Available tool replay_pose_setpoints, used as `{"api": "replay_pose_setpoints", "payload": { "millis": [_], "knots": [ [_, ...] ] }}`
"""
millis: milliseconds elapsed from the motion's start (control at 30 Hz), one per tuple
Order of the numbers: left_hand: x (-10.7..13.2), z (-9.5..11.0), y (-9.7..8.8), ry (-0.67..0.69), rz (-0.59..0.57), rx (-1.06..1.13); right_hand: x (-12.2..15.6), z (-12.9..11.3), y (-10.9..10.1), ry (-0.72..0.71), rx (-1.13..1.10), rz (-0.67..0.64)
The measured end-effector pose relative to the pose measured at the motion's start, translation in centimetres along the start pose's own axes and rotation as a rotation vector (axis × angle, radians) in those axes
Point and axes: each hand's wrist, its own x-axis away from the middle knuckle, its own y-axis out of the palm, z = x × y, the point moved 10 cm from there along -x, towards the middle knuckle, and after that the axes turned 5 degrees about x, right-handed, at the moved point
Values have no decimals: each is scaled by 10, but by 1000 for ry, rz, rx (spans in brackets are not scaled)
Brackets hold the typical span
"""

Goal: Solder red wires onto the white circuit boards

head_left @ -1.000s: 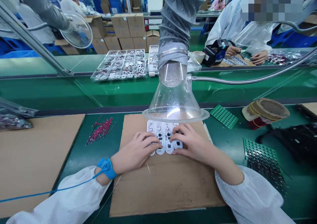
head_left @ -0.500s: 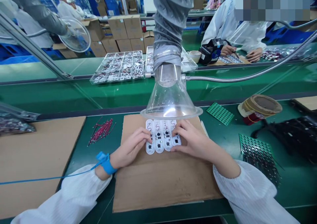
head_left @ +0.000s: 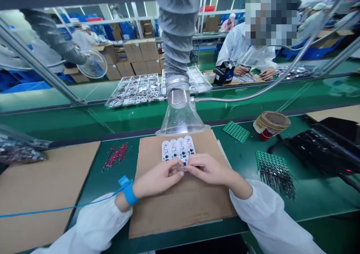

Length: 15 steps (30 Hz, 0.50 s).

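Note:
Several white oblong pieces carrying small circuit boards [head_left: 173, 147] lie side by side on a cardboard sheet [head_left: 180, 211]. Just at their near ends, my left hand [head_left: 161, 176] is closed, thumb and fingers pinched together, with a blue wrist strap [head_left: 130, 192] behind it. My right hand [head_left: 209, 168] meets it fingertip to fingertip, also pinching. Whatever is between the fingers is too small to make out. Both hands cover the near ends of the white pieces. Above them hangs a clear funnel-shaped hood [head_left: 181, 115] on a grey duct.
Red wires [head_left: 116, 156] lie left of the cardboard. To the right are a green perforated board [head_left: 236, 131], a round tub [head_left: 271, 124], another green board with dark wires [head_left: 274, 173] and a black device [head_left: 323, 149]. Across the bench a co-worker's hands [head_left: 267, 74] work near parts trays [head_left: 135, 91].
My hands have left the sides of the white pieces and come together, pinching, at their near ends. The view has tilted up and shifted a little.

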Motion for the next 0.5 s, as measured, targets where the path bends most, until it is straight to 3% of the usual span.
{"api": "replay_pose_setpoints", "payload": {
  "millis": [100, 267, 300, 367, 433, 500],
  "knots": [
    [13, -9, -18, -33, 46, 158, 15, 14, -12, 128, -165, -52],
    [26, -20, -41, 50, 150, -32, 52, 10, -28, 219, -152, 34],
    [28, -23, -49, 69, 196, -100, 64, 12, -38, 253, -147, 125],
    [31, -30, -67, 131, 290, -234, 105, 22, -74, 361, -151, 445],
    [33, -36, -85, 246, 377, -337, 171, 31, -123, 471, -123, 891],
    [33, -43, -94, 387, 414, -437, 239, 29, -167, 506, -46, 1236]
  ]
}}
